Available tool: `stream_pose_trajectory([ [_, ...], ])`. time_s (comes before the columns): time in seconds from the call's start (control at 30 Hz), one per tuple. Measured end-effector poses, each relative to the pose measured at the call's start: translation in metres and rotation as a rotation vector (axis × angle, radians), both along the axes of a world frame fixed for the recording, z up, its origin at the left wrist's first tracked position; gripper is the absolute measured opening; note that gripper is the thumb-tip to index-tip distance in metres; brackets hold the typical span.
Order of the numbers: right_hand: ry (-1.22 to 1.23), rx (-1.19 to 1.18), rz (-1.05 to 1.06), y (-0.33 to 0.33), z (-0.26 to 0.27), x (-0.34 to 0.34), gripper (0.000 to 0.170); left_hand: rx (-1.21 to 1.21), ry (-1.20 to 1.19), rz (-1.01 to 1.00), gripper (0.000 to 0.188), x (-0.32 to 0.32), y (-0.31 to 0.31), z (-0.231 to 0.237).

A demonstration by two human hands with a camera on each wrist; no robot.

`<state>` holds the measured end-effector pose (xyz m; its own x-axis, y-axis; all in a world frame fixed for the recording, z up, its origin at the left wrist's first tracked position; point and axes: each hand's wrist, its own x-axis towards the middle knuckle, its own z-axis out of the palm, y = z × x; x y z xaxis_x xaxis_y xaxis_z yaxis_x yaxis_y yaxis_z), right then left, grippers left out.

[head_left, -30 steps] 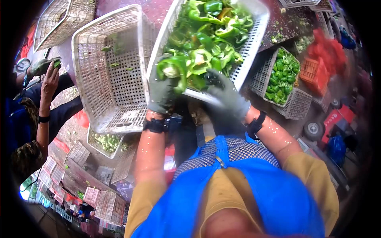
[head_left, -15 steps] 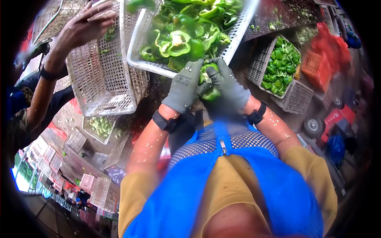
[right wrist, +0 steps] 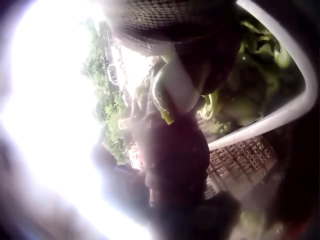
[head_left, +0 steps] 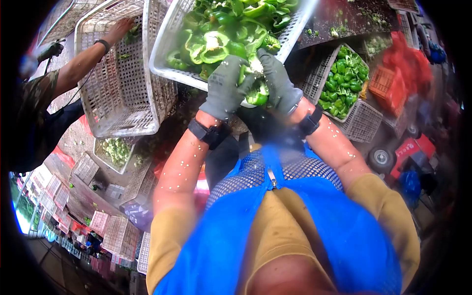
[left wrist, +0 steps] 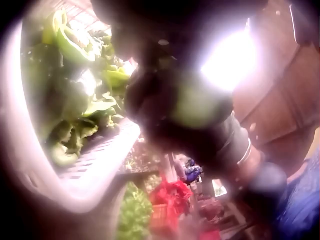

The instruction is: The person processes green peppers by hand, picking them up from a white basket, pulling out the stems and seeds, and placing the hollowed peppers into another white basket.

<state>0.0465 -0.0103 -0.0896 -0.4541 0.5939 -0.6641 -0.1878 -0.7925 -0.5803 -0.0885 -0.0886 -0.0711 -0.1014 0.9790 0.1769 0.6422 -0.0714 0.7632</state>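
Just over the near edge of a white crate [head_left: 294, 35], my two gloved hands hold a green bell pepper [head_left: 257, 94]. The left hand [head_left: 225, 87] grips it from the left, thumb across its front. From the other side the right hand [head_left: 281, 82] pinches it near the pale, seedy core [head_left: 255, 64]. In the right wrist view, the pale inside of the pepper [right wrist: 180, 87] shows between dark gloves. Glare and shadow hide most of the fingers in the left wrist view. Opened green peppers [head_left: 216, 44] fill much of the crate.
Left of my crate stands a larger white crate [head_left: 123, 129] with a few green scraps, and another person's arm [head_left: 78, 69] reaches into it. A crate of whole green peppers [head_left: 345, 78] stands to the right, near an orange basket [head_left: 381, 81]. Pale scraps fill a low crate [head_left: 115, 151].
My hands were apart, the left with an opened pepper over the crate; they came together on a pepper and then moved slightly up. The other person's hand went into the left crate.
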Motion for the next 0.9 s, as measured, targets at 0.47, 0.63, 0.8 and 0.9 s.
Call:
stream_pose_trajectory([
  [0.47, -0.262, 0.46, 0.457, 0.031, 0.028, 0.005, 0.031, -0.316, -0.055, -0.034, 0.065, 0.005, 0.031, 0.004],
  [0.63, -0.378, 0.427, 0.126, 0.036, -0.004, -0.004, 0.031, -0.202, 0.055, 0.112, 0.06, 0.019, 0.045, -0.014],
  [0.8, -0.377, 0.368, 0.184, 0.049, 0.01, -0.003, 0.039, -0.103, -0.006, 0.2, 0.055, 0.018, 0.052, -0.028],
  [0.9, -0.286, 0.226, 0.354, 0.051, 0.01, 0.008, 0.047, -0.219, -0.204, -0.027, 0.055, 0.007, 0.054, -0.01],
])
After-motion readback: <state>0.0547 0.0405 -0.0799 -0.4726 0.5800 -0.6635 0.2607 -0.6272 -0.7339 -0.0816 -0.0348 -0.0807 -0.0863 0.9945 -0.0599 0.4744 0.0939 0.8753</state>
